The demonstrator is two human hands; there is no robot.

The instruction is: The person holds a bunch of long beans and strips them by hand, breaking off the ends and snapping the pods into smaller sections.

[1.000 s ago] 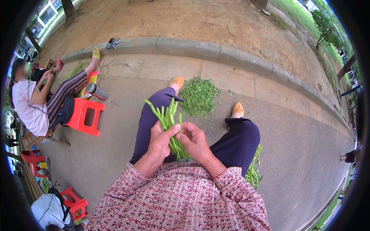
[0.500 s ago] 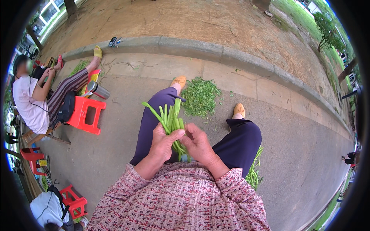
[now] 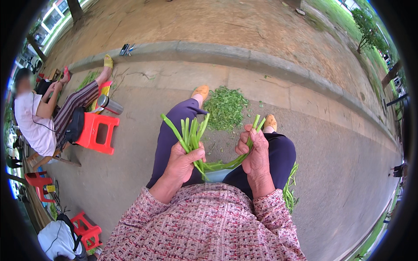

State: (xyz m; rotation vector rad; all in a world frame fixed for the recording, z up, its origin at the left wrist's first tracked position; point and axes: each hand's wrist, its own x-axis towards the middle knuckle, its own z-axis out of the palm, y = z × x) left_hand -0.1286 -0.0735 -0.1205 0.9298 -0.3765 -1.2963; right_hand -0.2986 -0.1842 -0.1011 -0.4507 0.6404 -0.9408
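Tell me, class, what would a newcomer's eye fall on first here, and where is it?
Probably the bright green stalks fanned out in the left hand near the centre, with more stalks in the right hand. Just beyond, on the ground between the two tan shoes, lies a heap of green leaves. Off to the left, a vivid red stool stands beside a seated person in a white top.

This is an open-air, park-like roadside: a grey paved path point(image 3: 339, 182) runs along a low grey concrete curb point(image 3: 235, 52), with brown bare earth point(image 3: 204, 24), green grass point(image 3: 327, 13) and dark tree trunks point(image 3: 75, 9) beyond; red plastic stools point(image 3: 90, 130) stand on the paving.
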